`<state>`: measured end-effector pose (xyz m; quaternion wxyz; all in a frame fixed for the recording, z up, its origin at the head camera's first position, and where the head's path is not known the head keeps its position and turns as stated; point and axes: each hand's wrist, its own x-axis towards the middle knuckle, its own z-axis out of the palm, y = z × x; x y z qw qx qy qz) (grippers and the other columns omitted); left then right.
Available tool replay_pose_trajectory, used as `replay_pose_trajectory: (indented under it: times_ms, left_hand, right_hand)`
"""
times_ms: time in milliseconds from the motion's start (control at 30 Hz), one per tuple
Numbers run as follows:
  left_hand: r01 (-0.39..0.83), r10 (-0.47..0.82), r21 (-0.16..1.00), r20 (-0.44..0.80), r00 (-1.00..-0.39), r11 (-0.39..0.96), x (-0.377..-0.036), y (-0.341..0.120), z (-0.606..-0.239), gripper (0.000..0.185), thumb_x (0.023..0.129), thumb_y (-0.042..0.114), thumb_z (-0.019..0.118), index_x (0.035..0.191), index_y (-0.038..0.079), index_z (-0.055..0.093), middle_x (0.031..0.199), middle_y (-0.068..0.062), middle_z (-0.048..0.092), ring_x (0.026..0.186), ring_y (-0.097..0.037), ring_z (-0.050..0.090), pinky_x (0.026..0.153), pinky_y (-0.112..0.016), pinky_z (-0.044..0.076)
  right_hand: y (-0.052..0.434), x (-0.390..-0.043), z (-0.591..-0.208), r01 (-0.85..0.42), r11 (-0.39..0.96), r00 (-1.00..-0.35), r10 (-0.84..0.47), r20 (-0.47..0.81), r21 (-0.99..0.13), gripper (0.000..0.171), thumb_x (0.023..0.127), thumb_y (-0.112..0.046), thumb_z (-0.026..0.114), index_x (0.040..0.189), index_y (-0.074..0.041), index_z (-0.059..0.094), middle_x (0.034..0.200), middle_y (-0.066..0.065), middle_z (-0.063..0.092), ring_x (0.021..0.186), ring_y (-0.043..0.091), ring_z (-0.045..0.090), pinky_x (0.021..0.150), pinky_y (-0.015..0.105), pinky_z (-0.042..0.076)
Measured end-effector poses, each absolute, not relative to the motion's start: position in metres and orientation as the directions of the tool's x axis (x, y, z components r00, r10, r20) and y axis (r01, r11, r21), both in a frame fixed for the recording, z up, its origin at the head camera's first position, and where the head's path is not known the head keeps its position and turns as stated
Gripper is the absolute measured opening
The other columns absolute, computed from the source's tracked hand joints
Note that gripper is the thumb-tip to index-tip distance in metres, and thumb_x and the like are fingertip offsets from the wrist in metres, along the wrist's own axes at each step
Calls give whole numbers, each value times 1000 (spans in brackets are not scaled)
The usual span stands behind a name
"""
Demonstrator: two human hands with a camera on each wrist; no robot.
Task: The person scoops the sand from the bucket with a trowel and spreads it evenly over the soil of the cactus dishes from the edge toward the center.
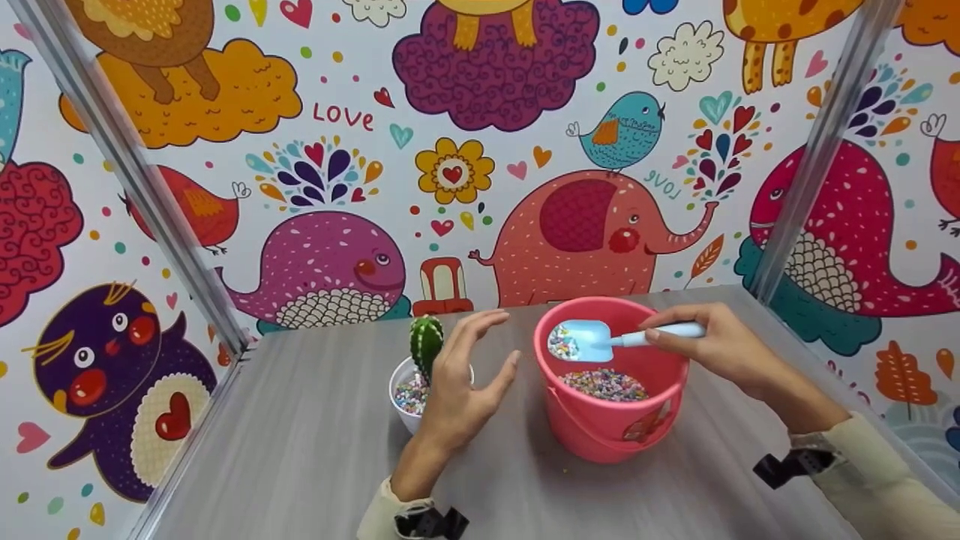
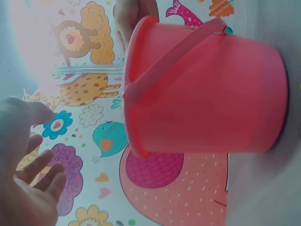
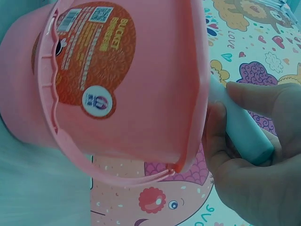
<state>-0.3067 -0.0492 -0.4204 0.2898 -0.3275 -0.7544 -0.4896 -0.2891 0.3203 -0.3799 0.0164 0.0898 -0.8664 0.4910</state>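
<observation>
Beads (image 1: 604, 384) are about halfway into this job from what I can see: a layer of the tiny multicoloured ones sits in the bottom of the pink bucket (image 1: 600, 431), and some are already packed around the little cactus (image 1: 426, 343) in the white pot (image 1: 401, 409), just left of the bucket on the grey surface (image 1: 315, 450).

Nearest in, the left hand (image 1: 461, 382) hovers between pot and bucket, fingers spread wide and relaxed, holding nothing. It covers part of the pot, so I can't tell how full the pot really is.

A bit farther back, the right hand (image 1: 724, 349) pinches the handle of the light blue scoop (image 1: 592, 341), which sits over the bucket mouth with a small heap of beads in its blade. So that load hasn't gone into the pot yet. My guess is a few more scoops are left, plenty of beads remain in the bucket.

Behind everything is the cartoon animal wall (image 1: 465, 150).
</observation>
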Motion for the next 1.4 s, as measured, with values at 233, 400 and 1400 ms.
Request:
replay_pose_trajectory:
  times_ms: [233,400,1400]
  left_hand:
    - [766,115,572,775,-622,292,-311,-83,-417,55,99,19,80,150,14,59,147,7,65,139,-10,61,120,-38,52]
    - [756,68,582,777,-626,300,-313,-104,-422,56,99,16,80,151,13,57,146,3,66,139,-13,61,119,-42,53]
    - [312,155,712,278,-948,630,-342,-151,-486,131,71,66,94,170,13,26,167,-15,38,154,-35,36,126,-67,38]
  right_hand:
    - [309,-290,-378,-187,483,-980,-154,127,-856,39,99,-34,81,127,-7,78,116,17,77,91,30,77,83,34,68]
    - [300,-293,-378,-183,478,-980,-161,119,-859,41,98,-34,82,127,-6,78,117,17,76,93,30,76,84,37,68]
    - [230,-314,-385,-212,440,-975,-152,160,-873,32,94,-33,86,119,-14,83,122,9,76,98,30,75,85,35,67]
